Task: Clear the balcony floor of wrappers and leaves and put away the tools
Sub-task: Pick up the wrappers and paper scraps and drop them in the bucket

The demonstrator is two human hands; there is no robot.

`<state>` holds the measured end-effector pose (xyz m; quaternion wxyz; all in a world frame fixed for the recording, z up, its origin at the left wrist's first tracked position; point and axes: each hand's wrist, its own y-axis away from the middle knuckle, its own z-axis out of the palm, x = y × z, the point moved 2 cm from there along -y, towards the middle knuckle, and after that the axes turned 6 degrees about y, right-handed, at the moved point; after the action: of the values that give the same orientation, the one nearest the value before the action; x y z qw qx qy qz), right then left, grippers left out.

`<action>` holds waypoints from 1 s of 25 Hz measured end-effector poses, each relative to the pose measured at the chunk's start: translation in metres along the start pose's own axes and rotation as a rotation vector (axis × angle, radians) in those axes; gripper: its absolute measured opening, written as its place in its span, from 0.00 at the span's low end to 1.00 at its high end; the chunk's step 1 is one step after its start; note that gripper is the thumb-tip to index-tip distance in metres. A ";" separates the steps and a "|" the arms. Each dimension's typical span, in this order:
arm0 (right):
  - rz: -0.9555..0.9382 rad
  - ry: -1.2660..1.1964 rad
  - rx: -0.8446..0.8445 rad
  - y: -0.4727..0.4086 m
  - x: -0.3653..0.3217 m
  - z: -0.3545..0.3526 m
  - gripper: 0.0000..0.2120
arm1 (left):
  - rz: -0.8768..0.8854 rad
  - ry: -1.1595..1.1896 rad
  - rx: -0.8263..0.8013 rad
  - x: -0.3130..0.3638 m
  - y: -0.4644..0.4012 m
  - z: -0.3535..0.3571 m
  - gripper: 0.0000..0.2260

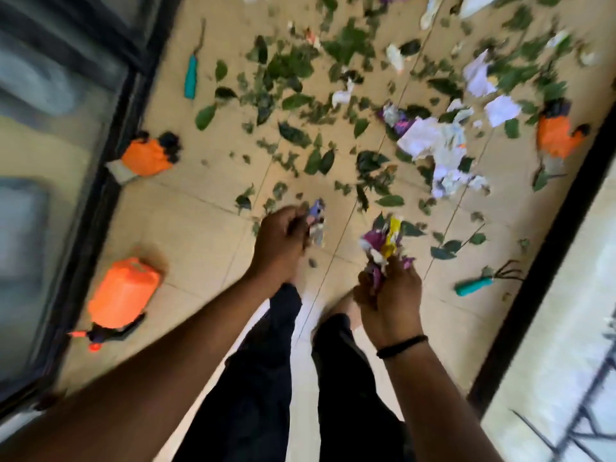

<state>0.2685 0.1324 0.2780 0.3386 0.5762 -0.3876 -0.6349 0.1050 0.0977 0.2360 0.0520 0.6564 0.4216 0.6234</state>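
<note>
green leaves (295, 135), orange gloves (146, 157), teal-handled rake (475, 285), beige floor (200, 235)

The floor (200, 235) is smooth beige tile with a soft sheen, crossed by thin grout lines. On it, the leaves (293, 135) look waxy and dark green. Right of them, the white scraps (430, 138) look like crumpled matt paper. The wrappers (383, 248) in the right hand (390, 301) are crinkled, shiny foil-like plastic. At the floor's left edge, the orange sprayer (123, 291) is smooth plastic, and the glove (146, 156) looks like cloth with a rubbery coating. The hand rake (483, 281) has a teal plastic-looking handle and dark metal tines.
</note>
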 end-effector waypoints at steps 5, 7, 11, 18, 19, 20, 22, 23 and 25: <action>-0.106 0.209 -0.144 0.172 -0.108 0.020 0.16 | 0.238 -0.023 -0.043 0.193 0.126 -0.045 0.05; -0.227 0.301 -0.191 0.236 -0.164 0.030 0.13 | 0.258 0.038 -0.048 0.268 0.167 -0.063 0.06; -0.497 0.188 -0.299 0.353 -0.257 0.042 0.16 | 0.321 0.182 -0.048 0.362 0.248 -0.110 0.14; -0.318 0.127 -0.502 0.422 -0.217 0.045 0.13 | 0.186 0.595 0.464 0.334 0.341 -0.196 0.14; -0.299 0.166 -0.567 0.433 -0.206 0.049 0.14 | 0.167 0.664 0.510 0.322 0.359 -0.208 0.14; -0.285 0.191 -0.627 0.438 -0.195 0.053 0.14 | 0.151 0.699 0.540 0.309 0.375 -0.218 0.14; -0.261 0.271 -0.713 0.450 -0.176 0.065 0.15 | 0.144 0.699 0.641 0.285 0.411 -0.239 0.13; -0.260 0.317 -0.743 0.456 -0.170 0.073 0.16 | 0.139 0.699 0.701 0.275 0.428 -0.247 0.12; -0.256 0.414 -0.831 0.471 -0.152 0.094 0.17 | 0.128 0.775 0.812 0.250 0.459 -0.262 0.10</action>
<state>0.1839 0.0538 0.7685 0.5293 0.5496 0.0485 -0.6445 0.0700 -0.1607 0.7592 -0.4010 0.3712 0.5754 0.6086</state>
